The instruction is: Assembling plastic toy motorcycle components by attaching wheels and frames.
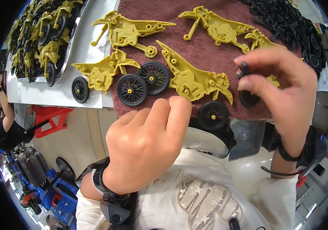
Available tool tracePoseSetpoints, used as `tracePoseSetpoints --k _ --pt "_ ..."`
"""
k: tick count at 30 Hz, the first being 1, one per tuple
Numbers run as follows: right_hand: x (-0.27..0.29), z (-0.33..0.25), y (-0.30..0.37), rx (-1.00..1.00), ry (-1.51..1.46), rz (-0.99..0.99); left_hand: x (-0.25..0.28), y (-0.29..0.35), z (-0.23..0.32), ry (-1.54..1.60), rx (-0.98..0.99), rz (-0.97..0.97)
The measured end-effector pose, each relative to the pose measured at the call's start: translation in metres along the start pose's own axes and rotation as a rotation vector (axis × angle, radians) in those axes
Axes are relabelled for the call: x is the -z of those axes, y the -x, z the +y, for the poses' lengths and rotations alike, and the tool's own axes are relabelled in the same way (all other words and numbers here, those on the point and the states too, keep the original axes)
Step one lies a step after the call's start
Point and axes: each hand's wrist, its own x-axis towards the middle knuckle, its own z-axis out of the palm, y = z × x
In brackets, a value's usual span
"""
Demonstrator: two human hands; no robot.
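Between thumb and forefinger, my right hand [283, 84] pinches a small black plastic part [244, 69] above the cloth's right side. My left hand [148, 138] is closed, knuckles up, at the cloth's front edge; its fingertips are hidden, so I cannot see what they hold. Just beyond it lies a yellow toy motorcycle body half [190, 78], inner side up, with a black spoked wheel [213, 115] by its front end. Two more wheels [132, 90] overlap to its left. Behind my right hand, another body half [261, 39] and a wheel [248, 98] are partly covered.
More yellow body halves [127, 32] lie on the brown cloth [144, 5]. A tray [62, 67] of assembled yellow-and-black motorcycles stands at the left. Black parts [283, 23] are heaped at the far right. A red stool [50, 120] and another person's arm [4, 103] show beyond the table's left side.
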Motion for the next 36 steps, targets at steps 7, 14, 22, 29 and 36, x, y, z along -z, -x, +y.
tracePoseSetpoints --k 7,14,22,29,36 --pt "0.013 0.006 -0.043 -0.197 0.049 -0.363 0.008 -0.008 -0.004 -0.051 -0.118 -0.114" --pt "-0.015 -0.065 -0.083 -0.725 0.542 -0.509 0.011 -0.02 -0.011 -0.007 -0.19 -0.215" --pt "-0.009 -0.064 -0.08 -0.206 0.712 -0.709 0.018 -0.024 -0.017 0.087 -0.115 -0.322" --pt "-0.021 -0.09 -0.09 -0.458 0.757 -0.659 0.015 -0.019 -0.015 0.199 -0.092 -0.298" --pt "-0.019 -0.064 -0.07 0.28 0.847 -0.162 0.0 -0.01 0.005 0.273 0.154 -0.134"
